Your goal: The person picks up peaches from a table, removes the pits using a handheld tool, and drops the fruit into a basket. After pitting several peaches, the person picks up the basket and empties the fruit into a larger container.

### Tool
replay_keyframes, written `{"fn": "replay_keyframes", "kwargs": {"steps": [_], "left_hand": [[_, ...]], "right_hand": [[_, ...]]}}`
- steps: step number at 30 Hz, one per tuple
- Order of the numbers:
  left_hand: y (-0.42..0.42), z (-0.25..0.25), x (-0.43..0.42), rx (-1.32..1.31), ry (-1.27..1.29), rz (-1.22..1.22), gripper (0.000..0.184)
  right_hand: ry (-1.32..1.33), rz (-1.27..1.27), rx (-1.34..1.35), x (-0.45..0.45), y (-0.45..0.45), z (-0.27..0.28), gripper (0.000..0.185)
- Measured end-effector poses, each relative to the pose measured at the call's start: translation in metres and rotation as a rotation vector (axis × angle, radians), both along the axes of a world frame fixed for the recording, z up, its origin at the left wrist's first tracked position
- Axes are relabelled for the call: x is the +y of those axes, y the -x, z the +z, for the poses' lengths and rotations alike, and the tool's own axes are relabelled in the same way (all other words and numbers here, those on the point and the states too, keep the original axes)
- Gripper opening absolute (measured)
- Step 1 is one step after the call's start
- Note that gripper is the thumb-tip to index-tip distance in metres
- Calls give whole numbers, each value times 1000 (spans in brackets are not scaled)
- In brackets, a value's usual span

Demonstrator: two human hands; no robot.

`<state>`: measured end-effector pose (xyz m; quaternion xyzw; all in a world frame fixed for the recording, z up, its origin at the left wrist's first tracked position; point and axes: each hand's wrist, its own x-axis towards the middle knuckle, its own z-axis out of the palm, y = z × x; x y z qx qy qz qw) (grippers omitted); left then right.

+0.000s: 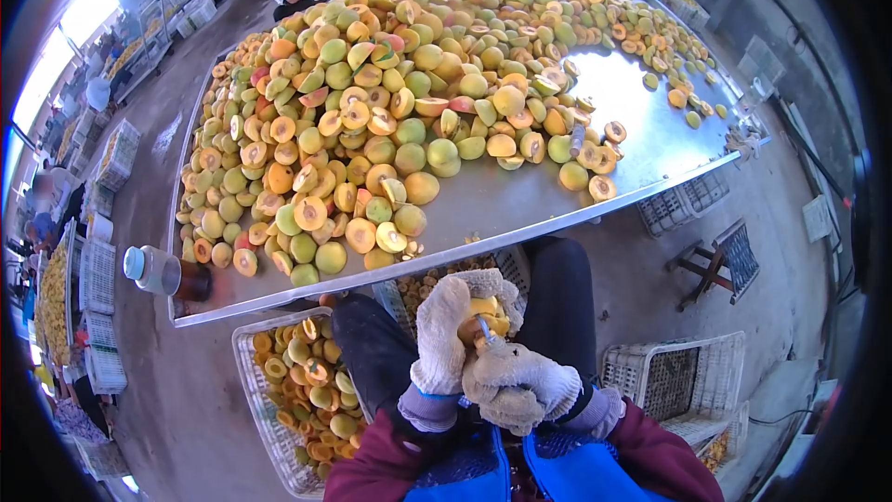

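left hand point(440, 335), gloved: grip pinched cut fruit point(492, 312) | right hand point(517, 381), gloved: grip closed around metal tool point(483, 327), its end at the cut fruit | cut fruit sat between both hands, just off near edge of surface point(520, 191) | surface carried heaped fruit point(400, 112), bottle point(167, 274) | crate point(243, 358) of halves point(316, 374) stood by left leg point(367, 339)
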<state>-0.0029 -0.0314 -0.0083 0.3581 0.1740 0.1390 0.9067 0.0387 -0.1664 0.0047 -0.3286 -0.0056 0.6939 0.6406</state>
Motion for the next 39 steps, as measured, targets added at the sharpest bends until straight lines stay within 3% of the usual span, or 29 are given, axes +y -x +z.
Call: {"fn": "replay_keyframes", "kwargs": {"steps": [2,4,6,7,8,10,11,12,14,16,18,20,22,23,26,30,32,34,36,39], "left_hand": [[2,-6,3,54,183,-9,46],[5,0,5,34,160,-9,46],[7,4,14,-58,-125,-183,39],[8,5,22,14,-199,-279,28],[11,6,26,17,-196,-282,28],[13,8,34,-41,-581,-332,24],[15,4,37,-225,-772,-227,23],[18,3,34,-225,-773,-230,23],[25,-2,22,-333,-476,-91,21],[21,-2,12,-308,-394,-56,25],[21,8,2,-117,9,-16,33],[15,0,1,-41,9,1,41],[6,-21,6,-202,685,-131,44],[7,-13,6,-116,521,-103,45],[11,-4,7,42,398,-31,39],[12,-14,18,30,207,104,43],[17,-22,37,109,183,183,39],[31,-25,45,115,146,201,42],[48,-25,51,136,128,227,44],[87,-32,69,184,52,371,47]], "right_hand": [[4,14,0,3,2,0,24],[8,8,11,5,2,2,23],[2,57,-2,3,-1,-1,22],[-9,92,-14,2,-2,-4,21],[-7,90,-10,1,1,-9,21],[-147,66,122,0,7,-19,22],[-151,63,123,2,11,-18,22],[-151,43,77,5,15,-16,23],[-149,18,34,4,18,-11,24],[-160,114,245,0,11,-5,24],[-89,108,163,-2,6,0,23],[-23,113,85,2,4,7,22],[-11,71,-237,10,4,14,22],[1,134,-216,8,-1,9,23],[24,95,-217,9,1,12,23],[62,150,-126,4,3,-4,23],[-137,158,-220,2,8,-5,23],[-133,249,-113,4,-1,7,28],[10,109,-254,10,-2,12,29],[81,213,-287,2,-6,0,29]]}}
